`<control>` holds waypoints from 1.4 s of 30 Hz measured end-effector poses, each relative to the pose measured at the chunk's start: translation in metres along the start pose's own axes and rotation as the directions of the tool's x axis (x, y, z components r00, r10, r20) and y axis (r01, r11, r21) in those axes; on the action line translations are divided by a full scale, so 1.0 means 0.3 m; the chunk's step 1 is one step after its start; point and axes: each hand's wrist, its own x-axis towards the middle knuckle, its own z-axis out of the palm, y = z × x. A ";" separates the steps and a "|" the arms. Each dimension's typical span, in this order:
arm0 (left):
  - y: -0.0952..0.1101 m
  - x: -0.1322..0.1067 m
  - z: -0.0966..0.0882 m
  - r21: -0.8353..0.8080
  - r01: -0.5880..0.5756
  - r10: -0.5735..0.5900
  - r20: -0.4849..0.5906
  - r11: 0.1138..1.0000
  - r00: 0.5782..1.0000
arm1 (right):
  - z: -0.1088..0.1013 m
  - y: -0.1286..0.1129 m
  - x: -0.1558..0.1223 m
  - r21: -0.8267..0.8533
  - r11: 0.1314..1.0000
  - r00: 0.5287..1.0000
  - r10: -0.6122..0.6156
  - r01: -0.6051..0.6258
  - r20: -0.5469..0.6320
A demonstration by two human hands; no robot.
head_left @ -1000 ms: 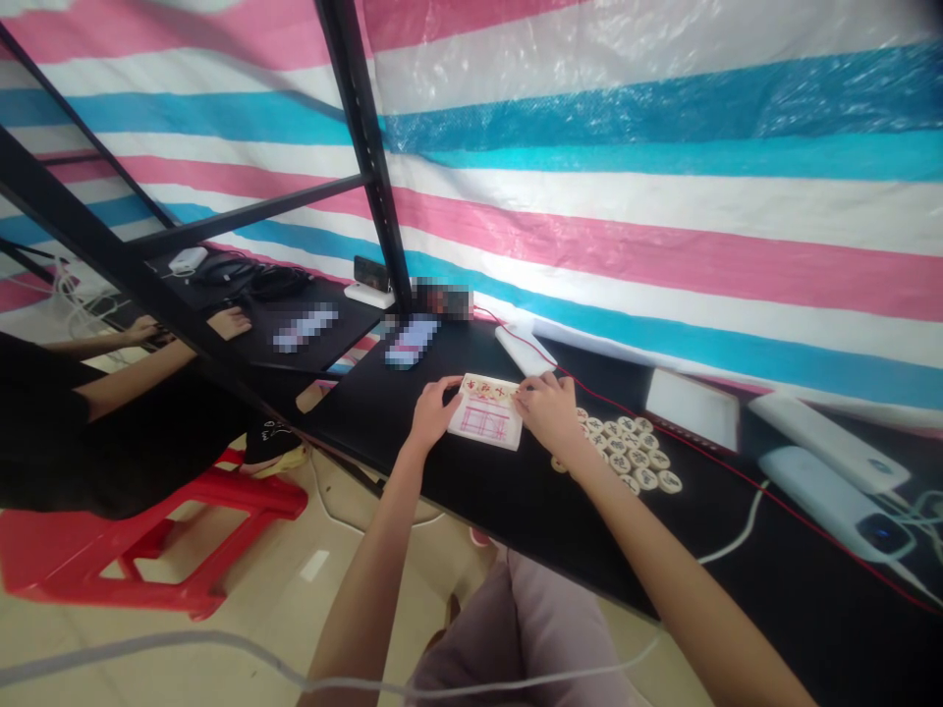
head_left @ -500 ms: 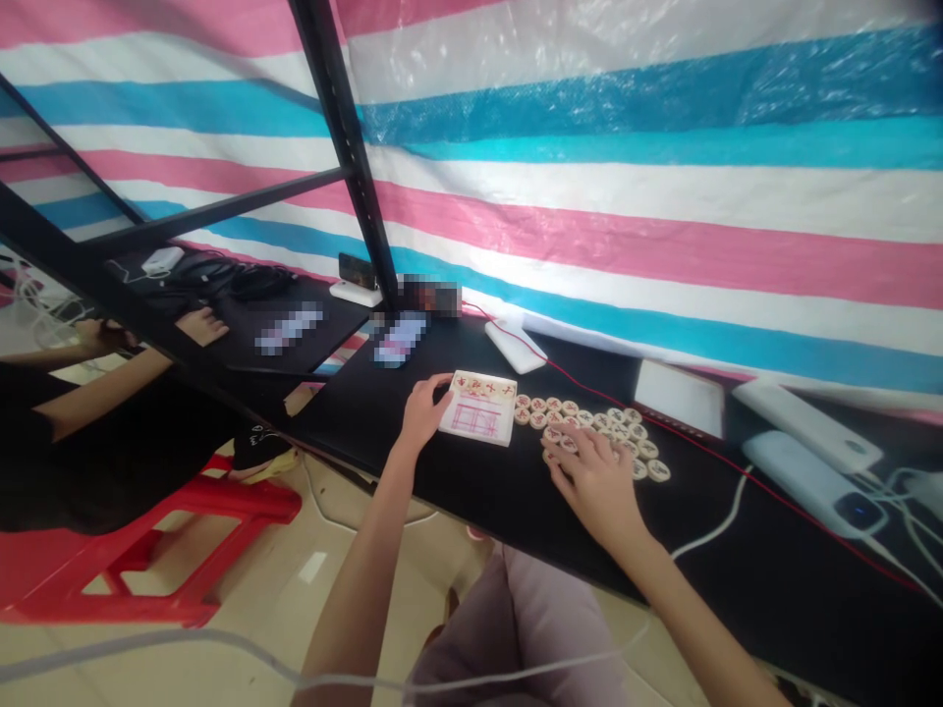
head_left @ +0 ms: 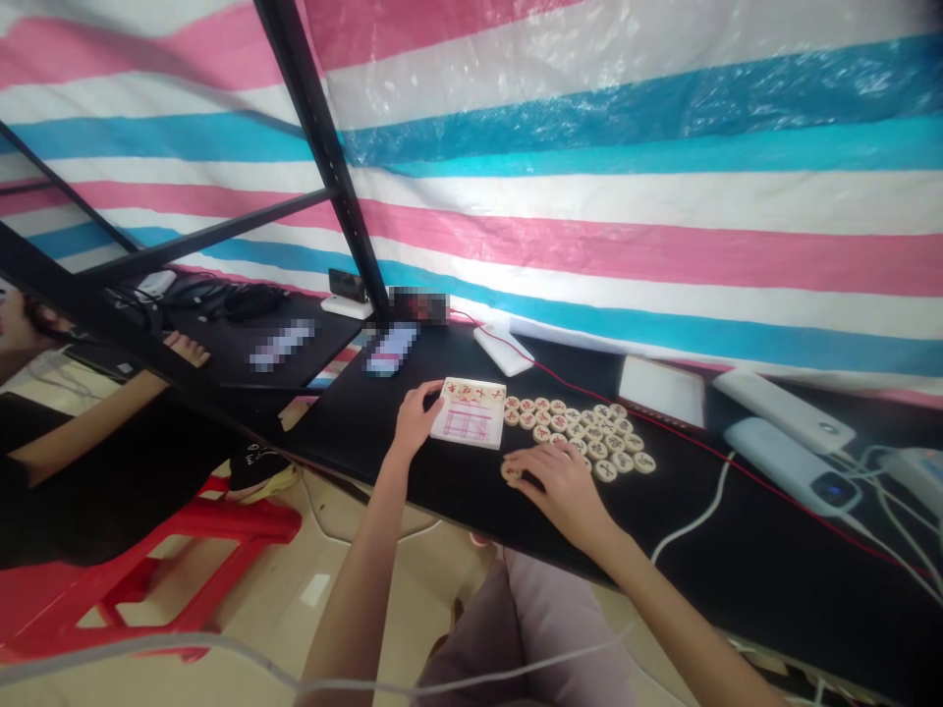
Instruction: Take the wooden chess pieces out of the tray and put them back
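A small pale game board (head_left: 470,414) with red grid lines lies on the black table (head_left: 737,560). My left hand (head_left: 414,416) rests at the board's left edge, fingers curled against it. To the right lies a cluster of several round pale chess pieces (head_left: 589,436) with red marks. My right hand (head_left: 558,481) lies over the near edge of that cluster, fingers bent down, its fingertips touching one piece (head_left: 511,472) that sits apart at the left.
White power banks (head_left: 783,410) and cables sit at the right, a white tablet (head_left: 661,391) behind the pieces, a white bar (head_left: 503,351) and a phone (head_left: 391,349) further back. A black shelf post (head_left: 324,157) rises at the left. Another person's arm (head_left: 103,422) and a red stool (head_left: 169,560) are far left.
My right hand left the board's right edge, passed over the pieces and came down and left to a single piece. The left hand stayed at the board.
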 end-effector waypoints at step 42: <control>0.006 0.009 0.004 0.029 0.023 -0.023 0.000 0.999 1.000 | 0.018 0.126 0.081 -0.379 0.925 0.998 0.056 -0.041 0.030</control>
